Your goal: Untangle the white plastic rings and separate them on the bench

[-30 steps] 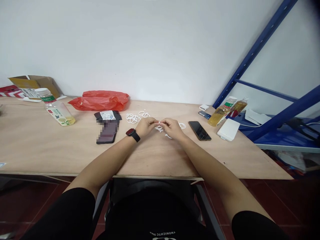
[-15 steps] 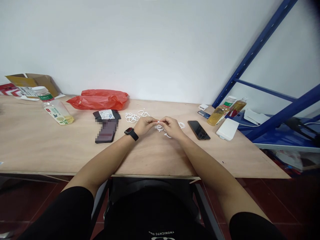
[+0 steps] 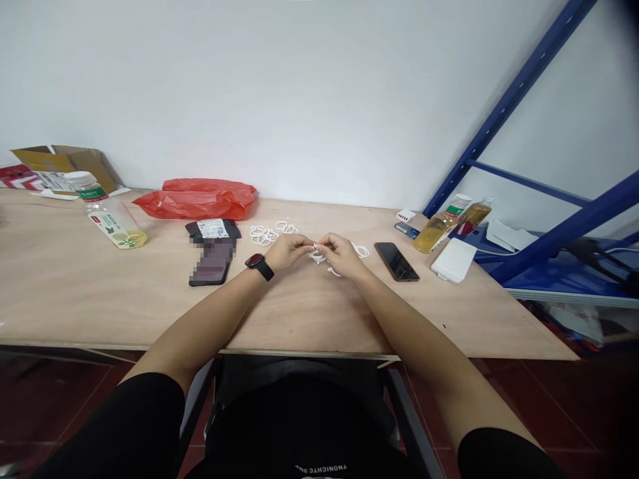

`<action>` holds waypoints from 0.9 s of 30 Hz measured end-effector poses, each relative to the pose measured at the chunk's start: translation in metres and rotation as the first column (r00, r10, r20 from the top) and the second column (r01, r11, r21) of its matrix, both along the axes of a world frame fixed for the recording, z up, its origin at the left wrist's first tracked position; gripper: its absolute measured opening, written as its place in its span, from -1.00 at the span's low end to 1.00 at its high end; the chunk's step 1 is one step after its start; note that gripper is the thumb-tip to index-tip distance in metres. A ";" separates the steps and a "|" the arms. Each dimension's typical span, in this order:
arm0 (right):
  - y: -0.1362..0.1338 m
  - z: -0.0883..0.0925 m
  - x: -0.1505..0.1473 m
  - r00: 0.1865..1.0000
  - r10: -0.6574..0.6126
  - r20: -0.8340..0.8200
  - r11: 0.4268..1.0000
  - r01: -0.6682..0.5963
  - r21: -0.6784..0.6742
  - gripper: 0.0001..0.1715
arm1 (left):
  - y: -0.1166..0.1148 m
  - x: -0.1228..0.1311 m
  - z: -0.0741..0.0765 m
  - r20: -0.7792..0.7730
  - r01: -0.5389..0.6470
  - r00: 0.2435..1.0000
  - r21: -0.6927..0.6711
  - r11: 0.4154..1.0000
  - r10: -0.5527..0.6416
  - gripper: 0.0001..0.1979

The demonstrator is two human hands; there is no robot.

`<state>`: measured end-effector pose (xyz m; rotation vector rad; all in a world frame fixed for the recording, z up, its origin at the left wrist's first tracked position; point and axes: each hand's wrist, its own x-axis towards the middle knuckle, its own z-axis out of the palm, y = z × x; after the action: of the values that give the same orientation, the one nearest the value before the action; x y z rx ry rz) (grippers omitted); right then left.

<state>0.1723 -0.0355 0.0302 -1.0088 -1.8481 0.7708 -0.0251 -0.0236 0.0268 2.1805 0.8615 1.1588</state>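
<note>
My left hand (image 3: 288,251), with a black watch on its wrist, and my right hand (image 3: 343,255) meet over the table. Both pinch a small white ring (image 3: 315,247) between thumbs and fingertips, which hide most of it. Just below the fingertips show more white rings (image 3: 317,257); whether these hang or lie on the table I cannot tell. Another white ring (image 3: 333,272) lies partly under my right hand, and one more white ring (image 3: 361,251) is to its right. Several thin white plastic rings (image 3: 262,235) lie in a loose group beyond my left hand.
Left are a red plastic bag (image 3: 200,199), a dark package (image 3: 213,229), a bottle (image 3: 112,216) and an open carton (image 3: 82,166). To the right lie a phone (image 3: 397,261), a white case (image 3: 453,259) and a bottle of yellow drink (image 3: 439,229), beside a blue metal frame (image 3: 504,106).
My hands stay together at nearly the same spot, the fingers shifting only slightly on the white ring. The view has tilted a little. The other things lie where they were.
</note>
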 end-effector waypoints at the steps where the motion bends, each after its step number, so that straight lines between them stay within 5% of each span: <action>1: 0.001 -0.001 0.000 1.000 0.004 -0.005 1.000 -0.004 -0.008 -0.76 | 0.001 0.000 -0.002 0.000 0.000 1.000 -0.002 1.000 0.000 -0.76; 13: 0.006 -0.004 0.001 1.000 -0.013 -0.012 1.000 0.013 -0.004 -0.79 | 0.004 0.002 -0.009 0.076 -0.043 0.996 -0.028 0.999 0.045 -0.74; 27: 0.005 -0.002 -0.001 0.997 -0.054 0.056 0.997 0.051 0.057 -0.79 | -0.002 0.004 -0.001 -0.097 -0.086 0.991 0.112 0.990 0.097 -0.72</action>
<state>0.1717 -0.0301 0.0279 -1.0494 -1.8737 0.6619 -0.0214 -0.0260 0.0259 2.3264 0.9721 1.1696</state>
